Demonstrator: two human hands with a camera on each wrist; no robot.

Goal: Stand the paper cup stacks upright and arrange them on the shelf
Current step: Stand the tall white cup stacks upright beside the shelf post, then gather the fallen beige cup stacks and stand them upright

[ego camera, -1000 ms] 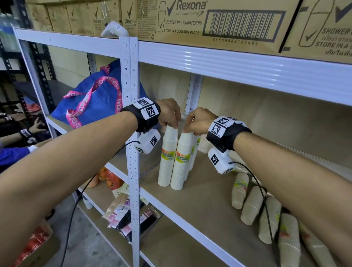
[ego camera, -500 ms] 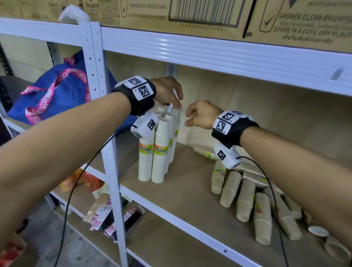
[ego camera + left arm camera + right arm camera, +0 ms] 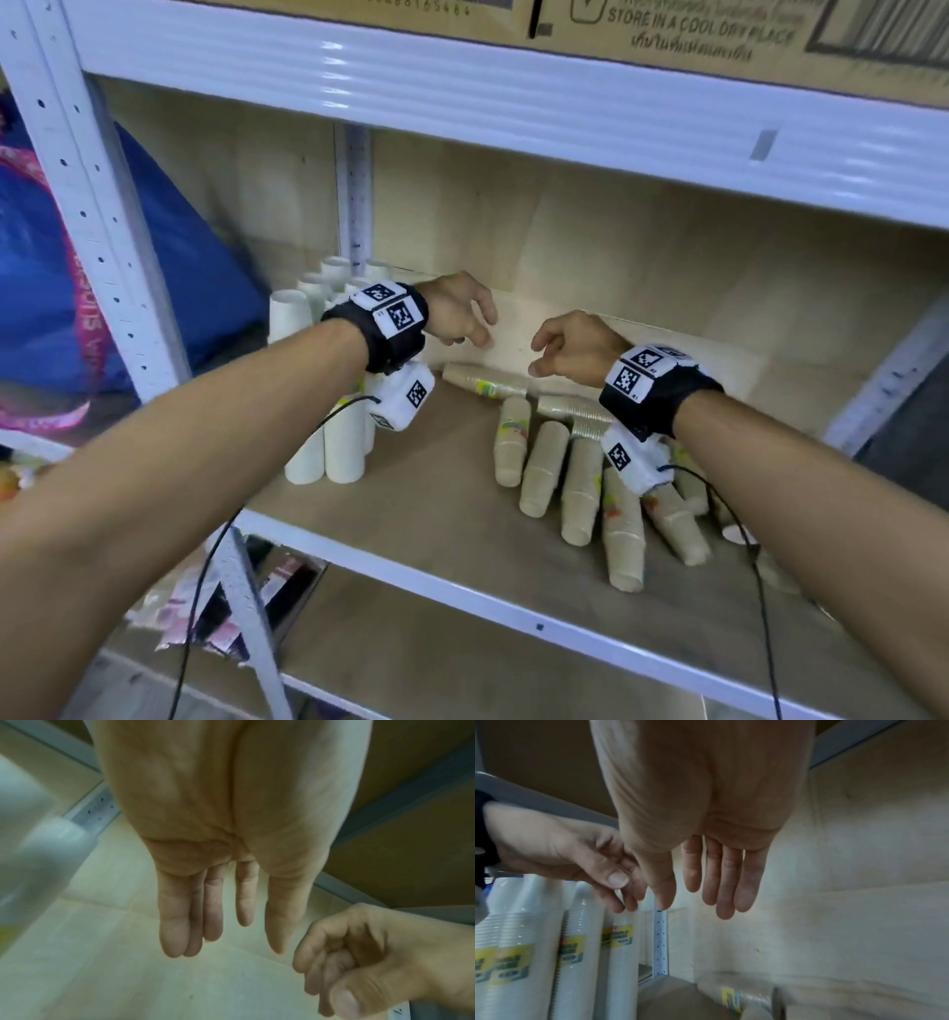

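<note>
On wooden shelf board (image 3: 421, 514), upright white paper cup stacks (image 3: 328, 442) far left, toppled brown stacks (image 3: 580, 488) right; left hand (image 3: 457, 313) and right hand (image 3: 575, 344) above gap, fingers loose, holding nothing.

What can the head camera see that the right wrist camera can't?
Only the head view shows the pile of cup stacks lying down, the blue bag, the cardboard boxes on the shelf above, and both wristbands.

Only the right wrist view shows the right hand's palm and straight fingers from below, and the yellow labels close up.

Both show the upright cup stacks, the left hand holding nothing, and the shelf's wooden back wall.
</note>
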